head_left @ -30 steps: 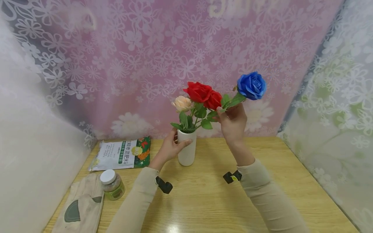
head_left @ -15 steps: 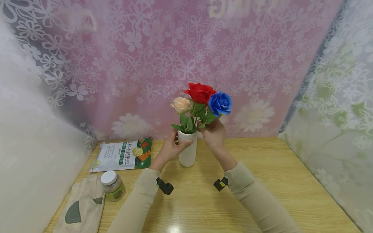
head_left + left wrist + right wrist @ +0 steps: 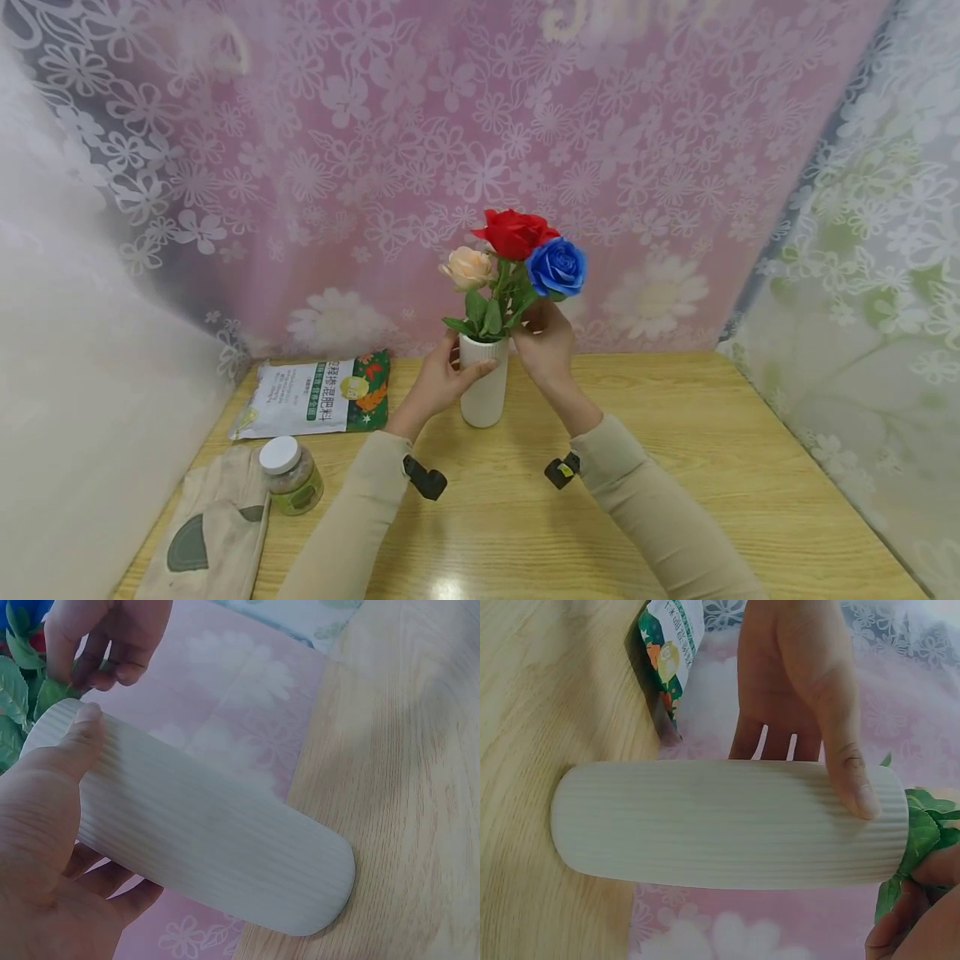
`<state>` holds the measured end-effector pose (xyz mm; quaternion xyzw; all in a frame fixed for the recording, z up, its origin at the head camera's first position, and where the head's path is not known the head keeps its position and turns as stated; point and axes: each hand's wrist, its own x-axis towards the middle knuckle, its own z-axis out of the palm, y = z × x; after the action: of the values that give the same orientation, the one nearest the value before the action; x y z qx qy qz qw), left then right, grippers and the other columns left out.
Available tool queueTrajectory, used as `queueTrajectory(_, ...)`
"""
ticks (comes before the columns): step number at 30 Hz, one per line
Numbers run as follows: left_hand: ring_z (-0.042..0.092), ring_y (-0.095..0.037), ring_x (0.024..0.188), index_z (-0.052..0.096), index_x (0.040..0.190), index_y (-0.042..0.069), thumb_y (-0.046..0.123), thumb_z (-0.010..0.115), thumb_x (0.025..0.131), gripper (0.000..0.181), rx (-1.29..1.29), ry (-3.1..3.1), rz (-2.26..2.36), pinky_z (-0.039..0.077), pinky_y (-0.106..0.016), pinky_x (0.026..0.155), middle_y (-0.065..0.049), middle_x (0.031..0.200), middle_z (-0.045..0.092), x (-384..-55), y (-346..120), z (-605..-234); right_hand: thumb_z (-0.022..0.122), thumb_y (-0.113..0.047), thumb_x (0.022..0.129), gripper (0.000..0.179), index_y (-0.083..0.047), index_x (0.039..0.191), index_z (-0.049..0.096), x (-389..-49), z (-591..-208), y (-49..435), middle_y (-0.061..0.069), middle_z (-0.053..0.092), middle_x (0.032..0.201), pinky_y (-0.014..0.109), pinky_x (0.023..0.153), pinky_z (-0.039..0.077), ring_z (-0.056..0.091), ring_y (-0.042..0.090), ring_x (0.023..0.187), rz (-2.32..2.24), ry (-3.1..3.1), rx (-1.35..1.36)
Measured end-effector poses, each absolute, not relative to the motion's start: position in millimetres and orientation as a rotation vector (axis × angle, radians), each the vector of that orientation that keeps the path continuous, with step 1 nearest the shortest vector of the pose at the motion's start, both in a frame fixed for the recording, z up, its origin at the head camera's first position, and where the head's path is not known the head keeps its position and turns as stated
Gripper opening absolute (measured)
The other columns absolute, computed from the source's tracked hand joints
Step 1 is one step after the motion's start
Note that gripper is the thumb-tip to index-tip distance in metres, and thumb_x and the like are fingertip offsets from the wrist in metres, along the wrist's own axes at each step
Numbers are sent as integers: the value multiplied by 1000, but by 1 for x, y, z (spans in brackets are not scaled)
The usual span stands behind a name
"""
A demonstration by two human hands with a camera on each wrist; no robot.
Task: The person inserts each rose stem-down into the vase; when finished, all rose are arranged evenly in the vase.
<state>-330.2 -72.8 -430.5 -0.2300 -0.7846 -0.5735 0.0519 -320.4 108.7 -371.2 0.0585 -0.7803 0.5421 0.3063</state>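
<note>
In the head view a white ribbed vase point(image 3: 482, 396) stands upright on the wooden table. My left hand point(image 3: 437, 387) grips it near the top, thumb across the front and fingers behind. A peach rose point(image 3: 467, 268) and red rose blooms point(image 3: 513, 233) rise from it. Beside them is a blue rose point(image 3: 557, 267), its stem at the vase mouth and pinched by my right hand point(image 3: 547, 346) just under the bloom. The right wrist view shows those fingers touching green leaves point(image 3: 922, 829) at the rim; the stem end is hidden. The left wrist view shows the ribbed side.
At the back left lies a printed bag point(image 3: 315, 400). In front of it stand a jar point(image 3: 291, 479) with a white lid and folded beige gloves point(image 3: 210, 533). A pink flowered backdrop point(image 3: 450, 167) rises behind the table point(image 3: 675, 500).
My right hand has carried the blue rose left and down to the vase, where it now overlaps the red blooms. My left hand has stayed on the vase.
</note>
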Motion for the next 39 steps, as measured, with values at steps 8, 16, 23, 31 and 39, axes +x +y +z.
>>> queueTrajectory(8,57,-36,140,30,164,28,26,78,99,81,-690,-2371,-1761,53,-56,110,-13,156,52,-332,-73,-433,72,-1,83,16,0,99,72,-321,-377,108,20,76,93,20,61,45,56,12,69,1441,-2125,206)
queueTrajectory(16,57,-36,140,29,164,27,25,77,99,81,-689,-2387,-1760,53,-56,110,-14,155,52,-331,-74,-435,78,-4,85,18,3,100,71,-316,-371,118,22,73,79,20,55,47,58,9,61,1396,-2174,328)
queueTrajectory(23,57,-36,140,29,165,25,24,77,99,81,-685,-2395,-1755,53,-55,112,-14,155,52,-330,-75,-431,70,-4,88,15,1,101,70,-311,-357,129,17,72,83,25,63,51,63,13,71,1480,-2234,395)
queueTrajectory(31,59,-35,138,30,164,27,25,77,99,80,-671,-2398,-1745,54,-54,110,-13,154,53,-332,-75,-432,77,-10,93,21,4,107,72,-312,-353,130,20,75,96,28,75,56,70,27,87,1537,-2253,341)
queueTrajectory(39,57,-36,140,31,164,25,26,78,98,81,-668,-2398,-1746,53,-56,111,-14,155,53,-332,-74,-432,78,-9,91,17,7,92,73,-317,-358,128,22,76,83,26,63,50,62,9,68,1493,-2201,229)
